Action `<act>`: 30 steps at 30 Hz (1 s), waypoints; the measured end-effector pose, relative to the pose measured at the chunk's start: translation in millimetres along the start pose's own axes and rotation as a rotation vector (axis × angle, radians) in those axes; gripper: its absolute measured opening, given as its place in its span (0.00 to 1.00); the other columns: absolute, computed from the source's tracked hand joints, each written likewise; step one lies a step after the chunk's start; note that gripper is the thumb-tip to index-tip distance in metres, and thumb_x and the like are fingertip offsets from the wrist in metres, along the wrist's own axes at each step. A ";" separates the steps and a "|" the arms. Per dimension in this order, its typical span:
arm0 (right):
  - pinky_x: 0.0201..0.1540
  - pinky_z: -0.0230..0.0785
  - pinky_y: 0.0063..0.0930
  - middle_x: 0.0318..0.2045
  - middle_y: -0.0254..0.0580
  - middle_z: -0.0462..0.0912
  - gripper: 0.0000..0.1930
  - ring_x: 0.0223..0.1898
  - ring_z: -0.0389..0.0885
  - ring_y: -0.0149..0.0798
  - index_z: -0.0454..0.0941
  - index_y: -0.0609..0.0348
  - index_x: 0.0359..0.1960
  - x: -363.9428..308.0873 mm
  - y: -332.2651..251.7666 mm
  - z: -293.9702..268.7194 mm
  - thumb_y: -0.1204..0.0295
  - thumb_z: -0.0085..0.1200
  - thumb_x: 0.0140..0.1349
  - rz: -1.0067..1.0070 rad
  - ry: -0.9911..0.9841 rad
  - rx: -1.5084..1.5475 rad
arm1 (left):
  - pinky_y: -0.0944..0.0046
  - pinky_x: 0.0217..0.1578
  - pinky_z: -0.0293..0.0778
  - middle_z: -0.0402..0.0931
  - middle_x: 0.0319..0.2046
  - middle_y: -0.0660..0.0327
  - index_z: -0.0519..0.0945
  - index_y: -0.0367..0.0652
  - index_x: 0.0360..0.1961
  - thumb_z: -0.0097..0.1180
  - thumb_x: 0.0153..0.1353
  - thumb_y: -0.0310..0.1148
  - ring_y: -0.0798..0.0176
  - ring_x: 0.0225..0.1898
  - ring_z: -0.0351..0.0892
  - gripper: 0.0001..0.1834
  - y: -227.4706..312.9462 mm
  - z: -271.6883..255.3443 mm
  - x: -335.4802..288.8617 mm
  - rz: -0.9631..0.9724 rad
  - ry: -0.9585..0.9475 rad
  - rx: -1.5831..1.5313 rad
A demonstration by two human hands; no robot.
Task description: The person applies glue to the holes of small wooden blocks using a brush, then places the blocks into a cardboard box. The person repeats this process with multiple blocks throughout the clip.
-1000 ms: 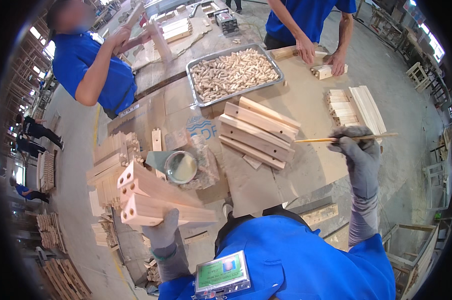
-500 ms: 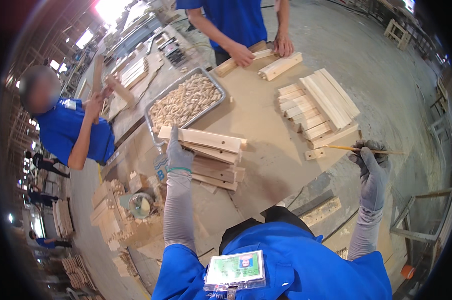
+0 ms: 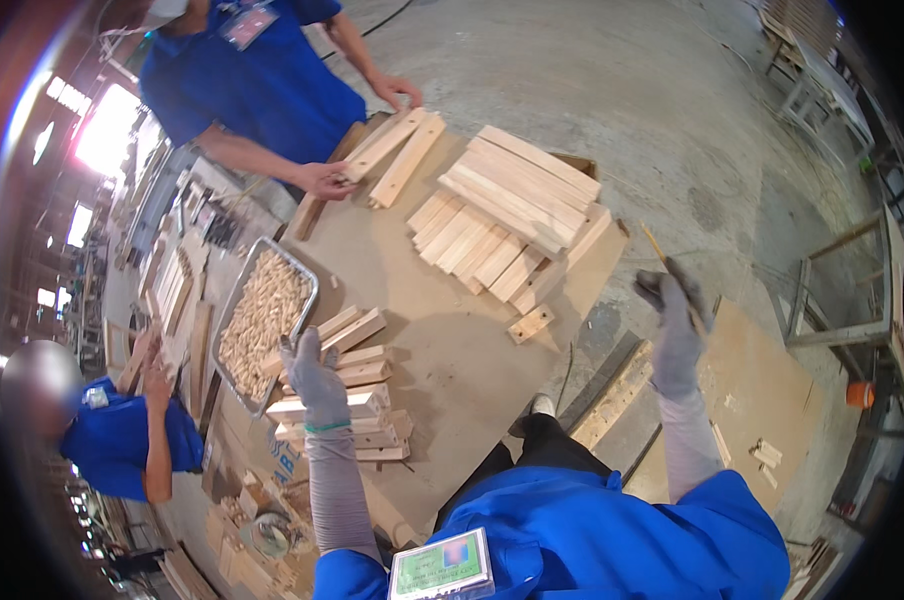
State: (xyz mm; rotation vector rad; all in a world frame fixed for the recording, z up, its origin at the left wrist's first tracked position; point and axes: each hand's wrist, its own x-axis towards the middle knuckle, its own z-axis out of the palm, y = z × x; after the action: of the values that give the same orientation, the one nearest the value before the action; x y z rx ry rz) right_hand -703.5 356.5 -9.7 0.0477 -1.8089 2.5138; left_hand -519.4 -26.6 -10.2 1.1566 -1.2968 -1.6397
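My left hand (image 3: pixel 319 388), in a grey glove with a green band at the wrist, is over a stack of short wooden pieces (image 3: pixel 367 425). Its fingers are apart; I see no piece gripped in them. Some pieces stick out just beyond the fingertips, and several show drilled holes. Off the table's right side, my gloved right hand (image 3: pixel 677 310) is closed round a thin yellow stick (image 3: pixel 654 242), much like a pencil. A larger stack of pale wooden slats (image 3: pixel 522 190) lies on the table to the left of that hand, with a short drilled block (image 3: pixel 530 324) by its near corner.
A metal tray of wooden dowels (image 3: pixel 262 315) stands left of centre on the brown tabletop (image 3: pixel 452 350). Across the table, a co-worker (image 3: pixel 252 90) handles two drilled wooden bars (image 3: pixel 409 160). Another person (image 3: pixel 122 430) holds wood at far left. A wooden frame (image 3: pixel 842 290) stands at right.
My view has turned, so the table and slats appear farther left. My left hand has come off the top slat it held. The co-worker's hands have moved apart along a bar.
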 end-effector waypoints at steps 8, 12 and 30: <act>0.58 0.66 0.32 0.59 0.56 0.68 0.24 0.58 0.70 0.42 0.56 0.67 0.65 80.5 174.8 20.0 0.69 0.41 0.72 -0.323 -0.004 -0.349 | 0.54 0.49 0.67 0.67 0.49 0.62 0.53 0.48 0.68 0.53 0.62 0.30 0.64 0.47 0.70 0.35 -49.7 95.7 -59.5 -0.224 -0.240 -0.069; 0.51 0.69 0.25 0.57 0.47 0.71 0.23 0.48 0.75 0.35 0.58 0.64 0.65 90.4 193.5 41.4 0.71 0.44 0.71 -0.378 0.161 -0.428 | 0.55 0.51 0.68 0.60 0.56 0.57 0.52 0.45 0.69 0.53 0.61 0.30 0.60 0.54 0.65 0.36 -49.9 82.0 -69.5 -0.227 -0.182 0.014; 0.58 0.60 0.54 0.64 0.65 0.58 0.49 0.59 0.65 0.63 0.47 0.62 0.69 122.2 144.4 176.1 0.49 0.57 0.53 -0.334 -0.771 -1.416 | 0.54 0.49 0.73 0.61 0.57 0.52 0.50 0.42 0.69 0.52 0.60 0.24 0.58 0.49 0.73 0.38 -51.1 29.2 -109.9 -0.237 -0.157 -0.136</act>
State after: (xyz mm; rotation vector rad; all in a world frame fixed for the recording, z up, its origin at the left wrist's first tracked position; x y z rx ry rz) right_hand -833.5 145.9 -84.3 1.1798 -2.9761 0.5697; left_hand -512.1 95.3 -35.2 1.1524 -1.1569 -1.9938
